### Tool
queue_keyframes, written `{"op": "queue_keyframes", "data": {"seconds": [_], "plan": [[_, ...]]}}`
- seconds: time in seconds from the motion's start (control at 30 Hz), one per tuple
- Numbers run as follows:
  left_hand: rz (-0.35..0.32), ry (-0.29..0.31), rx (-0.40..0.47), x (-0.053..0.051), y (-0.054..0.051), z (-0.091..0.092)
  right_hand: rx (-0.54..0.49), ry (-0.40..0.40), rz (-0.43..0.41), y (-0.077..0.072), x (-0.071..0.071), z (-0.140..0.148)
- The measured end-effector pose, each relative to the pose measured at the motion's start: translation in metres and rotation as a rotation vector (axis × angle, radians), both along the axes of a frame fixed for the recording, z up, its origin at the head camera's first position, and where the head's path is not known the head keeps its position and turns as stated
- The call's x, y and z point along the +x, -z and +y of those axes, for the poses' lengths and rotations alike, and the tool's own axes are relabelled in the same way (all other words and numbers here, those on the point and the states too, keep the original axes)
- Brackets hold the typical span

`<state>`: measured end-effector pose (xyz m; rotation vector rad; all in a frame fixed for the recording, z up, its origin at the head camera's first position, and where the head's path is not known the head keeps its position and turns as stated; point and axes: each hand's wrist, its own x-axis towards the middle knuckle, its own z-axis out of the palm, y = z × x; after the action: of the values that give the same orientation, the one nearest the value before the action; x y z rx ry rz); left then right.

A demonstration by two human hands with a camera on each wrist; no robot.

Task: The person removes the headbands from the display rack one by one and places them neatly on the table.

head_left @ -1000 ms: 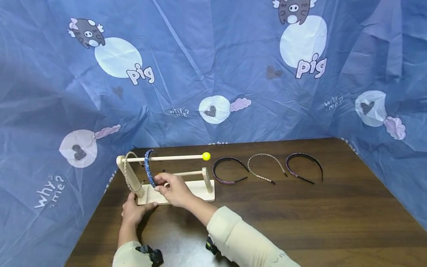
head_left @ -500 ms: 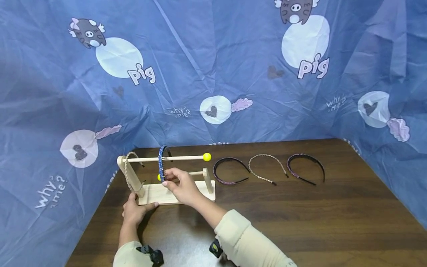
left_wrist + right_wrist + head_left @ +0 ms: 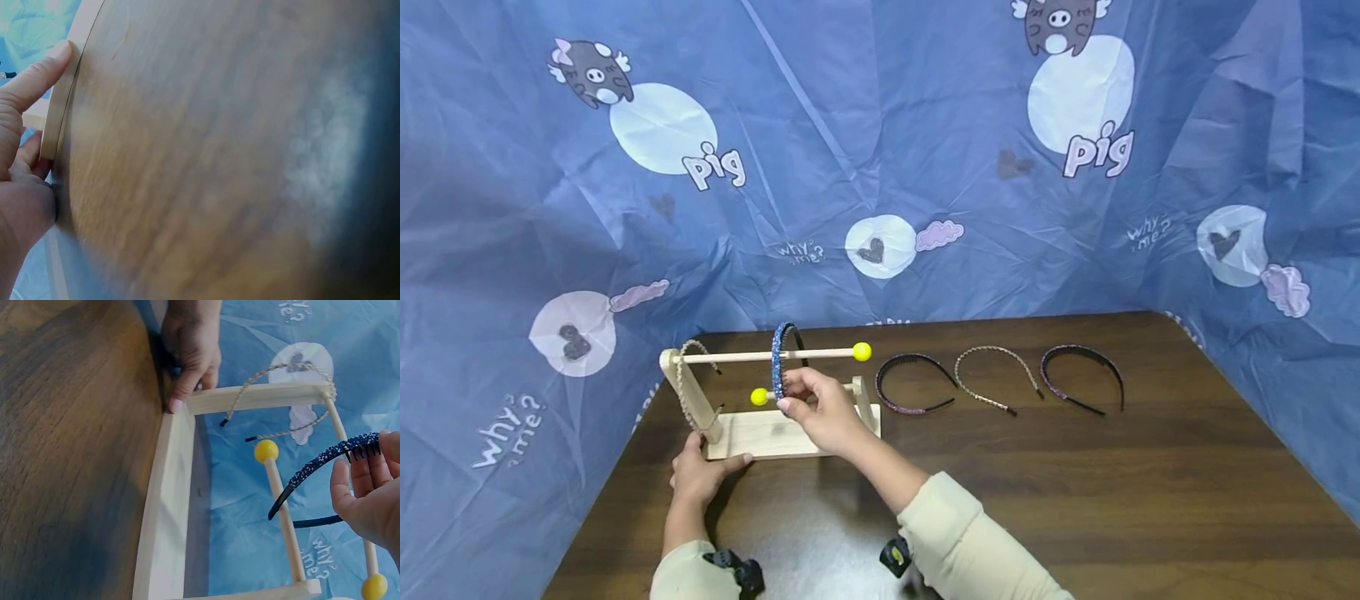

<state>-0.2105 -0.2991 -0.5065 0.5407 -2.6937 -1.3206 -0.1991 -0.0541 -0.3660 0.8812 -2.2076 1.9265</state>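
Observation:
My right hand (image 3: 829, 417) pinches a blue glittery headband (image 3: 777, 371) by its near side. The headband stands upright around the upper rod of a wooden headband rack (image 3: 763, 437), about mid-rod; comb teeth show inside it in the right wrist view. My left hand (image 3: 695, 478) grips the left end of the rack's base, thumb (image 3: 47, 69) along the front edge and fingers around the end. A beige braided headband (image 3: 682, 387) hangs on the upper rod beside the left post. Yellow balls cap the upper rod (image 3: 862, 352) and lower rod (image 3: 759, 397).
Right of the rack, a dark purple glittery headband (image 3: 904, 408), a gold braided headband (image 3: 983, 399) and another dark purple one (image 3: 1060, 388) lie in a row on the brown wooden table (image 3: 1075, 500). A blue printed cloth (image 3: 790, 167) hangs behind the table.
My right hand has slid the blue headband rightward along the upper rod, away from the beige one, uncovering the lower rod's yellow ball. My left hand has stayed on the base.

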Motion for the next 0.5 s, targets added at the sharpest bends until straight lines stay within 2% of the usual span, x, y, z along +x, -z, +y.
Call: {"op": "queue_keyframes", "data": {"seconds": [0.13, 0.3, 0.5], "plan": [[-0.007, 0.0, -0.003, -0.001, -0.002, 0.001, 0.003, 0.02, 0.004, -0.004, 0.004, 0.008], [-0.008, 0.009, -0.009, -0.004, -0.003, 0.002, -0.04, 0.027, -0.003, -0.006, 0.006, 0.02], [-0.012, -0.003, -0.009, 0.0, -0.002, 0.0, -0.164, 0.023, -0.082, 0.006, 0.0, 0.03]]}}
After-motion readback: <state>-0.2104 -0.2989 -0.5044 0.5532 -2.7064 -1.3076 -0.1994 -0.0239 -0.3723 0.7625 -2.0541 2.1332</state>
